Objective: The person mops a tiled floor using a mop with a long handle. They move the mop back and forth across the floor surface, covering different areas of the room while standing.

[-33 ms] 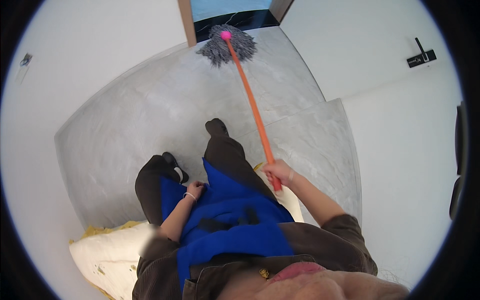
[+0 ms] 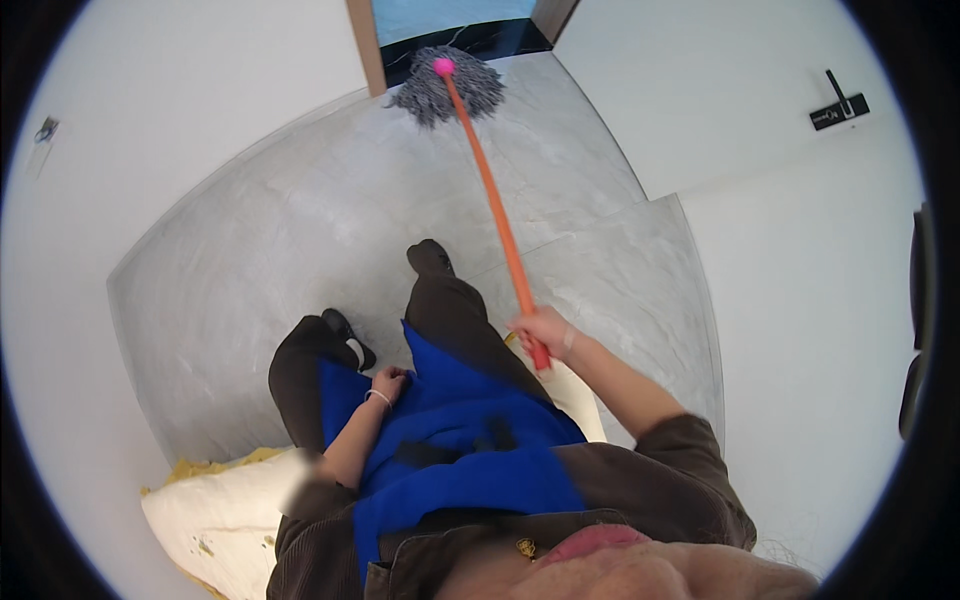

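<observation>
My right hand (image 2: 545, 328) is wrapped around the orange handle of a mop (image 2: 497, 205), close to its red end. The handle slants away from me, up to a pink ball-shaped joint. Beyond it, the mop's grey string head (image 2: 425, 95) lies spread on the floor by the dark threshold of a doorway. My left hand (image 2: 388, 384) rests low on the front of my blue apron (image 2: 440, 410). Its fingers are curled at the cloth and seem to pinch it, though the fingertips are partly hidden.
Grey marbled floor (image 2: 230, 260) runs between white walls. A wooden door frame (image 2: 366, 45) borders the doorway at the far end. On the right, a white door bears a black lever handle (image 2: 839, 108). Cream cloth with a yellow edge (image 2: 215, 500) covers something behind me.
My right hand and the mop handle have shifted slightly to the left and forward, and the mop head has moved a little left with them. My left hand has stayed in place.
</observation>
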Available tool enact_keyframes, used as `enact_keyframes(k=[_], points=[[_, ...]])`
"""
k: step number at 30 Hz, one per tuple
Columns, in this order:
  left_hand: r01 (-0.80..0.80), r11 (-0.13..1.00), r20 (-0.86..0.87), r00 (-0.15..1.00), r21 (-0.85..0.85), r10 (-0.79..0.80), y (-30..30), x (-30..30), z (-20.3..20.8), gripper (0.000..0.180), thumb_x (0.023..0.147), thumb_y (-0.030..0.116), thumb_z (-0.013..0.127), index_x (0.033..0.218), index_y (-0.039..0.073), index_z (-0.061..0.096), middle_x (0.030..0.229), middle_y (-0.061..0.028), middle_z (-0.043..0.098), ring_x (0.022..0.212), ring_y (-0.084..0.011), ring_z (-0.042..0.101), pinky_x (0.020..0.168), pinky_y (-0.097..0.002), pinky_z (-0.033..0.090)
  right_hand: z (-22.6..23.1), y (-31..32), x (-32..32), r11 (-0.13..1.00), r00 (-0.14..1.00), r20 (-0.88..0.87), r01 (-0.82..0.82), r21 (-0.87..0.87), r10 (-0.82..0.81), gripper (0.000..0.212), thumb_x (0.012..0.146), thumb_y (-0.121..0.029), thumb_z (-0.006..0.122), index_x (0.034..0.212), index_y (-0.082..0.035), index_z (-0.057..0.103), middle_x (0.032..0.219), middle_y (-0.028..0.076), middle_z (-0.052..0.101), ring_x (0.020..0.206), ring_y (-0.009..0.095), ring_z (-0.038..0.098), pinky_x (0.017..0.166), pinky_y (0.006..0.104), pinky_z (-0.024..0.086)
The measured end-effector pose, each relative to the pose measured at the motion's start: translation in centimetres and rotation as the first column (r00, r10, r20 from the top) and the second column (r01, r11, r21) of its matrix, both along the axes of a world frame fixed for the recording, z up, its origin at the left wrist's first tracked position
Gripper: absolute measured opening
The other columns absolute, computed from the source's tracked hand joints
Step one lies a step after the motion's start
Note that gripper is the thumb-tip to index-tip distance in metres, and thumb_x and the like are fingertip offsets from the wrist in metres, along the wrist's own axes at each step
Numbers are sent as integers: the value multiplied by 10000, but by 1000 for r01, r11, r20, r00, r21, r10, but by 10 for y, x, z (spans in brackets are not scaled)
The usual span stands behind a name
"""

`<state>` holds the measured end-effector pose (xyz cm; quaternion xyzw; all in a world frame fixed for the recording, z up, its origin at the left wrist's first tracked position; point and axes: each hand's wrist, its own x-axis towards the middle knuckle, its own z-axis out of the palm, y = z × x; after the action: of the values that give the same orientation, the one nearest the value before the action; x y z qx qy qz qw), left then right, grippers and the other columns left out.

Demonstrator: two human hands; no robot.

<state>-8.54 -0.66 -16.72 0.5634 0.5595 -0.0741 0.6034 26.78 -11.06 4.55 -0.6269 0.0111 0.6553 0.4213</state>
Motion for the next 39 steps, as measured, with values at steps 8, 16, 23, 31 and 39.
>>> enact_keyframes(k=[8, 16, 23, 31, 39], points=[[-43, 999, -32, 999, -18, 43, 5, -11, -1, 215, 789, 73, 599, 976, 10, 684, 860, -110, 702, 770, -176, 672, 731, -292, 531, -32, 207, 107, 984, 873, 455, -160, -75, 177, 214, 788, -148, 662, 717, 20, 550, 587, 111, 554, 443, 236, 527, 373, 418, 427], [-95, 995, -62, 994, -12, 94, 3, -3, 1, 193, 808, 33, 578, 981, -4, 657, 817, -81, 667, 692, -157, 625, 636, -277, 513, -85, 111, 127, 950, 569, 764, -235, -204, 305, 307, 813, -188, 592, 1027, 18, 517, 705, 185, 606, 535, 287, 603, 457, 450, 470], [44, 984, -72, 997, 174, -32, 8, -4, -2, 239, 762, 147, 619, 959, 45, 708, 908, -141, 701, 868, -243, 672, 806, -333, 516, -89, -63, 71, 966, 621, 741, -182, -182, 256, 344, 813, -192, 612, 1068, 0, 486, 627, 114, 556, 464, 197, 545, 434, 361, 457], [37, 986, -43, 999, 163, -30, 10, -2, -9, 248, 771, 168, 586, 953, 60, 715, 945, -166, 691, 942, -286, 656, 880, -363, 493, -28, -242, 61, 908, 571, 713, -172, -381, 407, 468, 824, -157, 614, 1260, -65, 472, 652, 77, 539, 463, 146, 498, 391, 325, 428], [194, 931, -109, 980, 310, -168, 9, 8, 42, 250, 774, 169, 575, 953, 77, 722, 1010, -186, 676, 985, -332, 636, 921, -377, 476, 138, -316, 152, 560, -192, 527, 217, -800, 828, 261, 793, -174, 608, 1054, -168, 590, 896, 128, 670, 837, 338, 646, 689, 460, 514]])
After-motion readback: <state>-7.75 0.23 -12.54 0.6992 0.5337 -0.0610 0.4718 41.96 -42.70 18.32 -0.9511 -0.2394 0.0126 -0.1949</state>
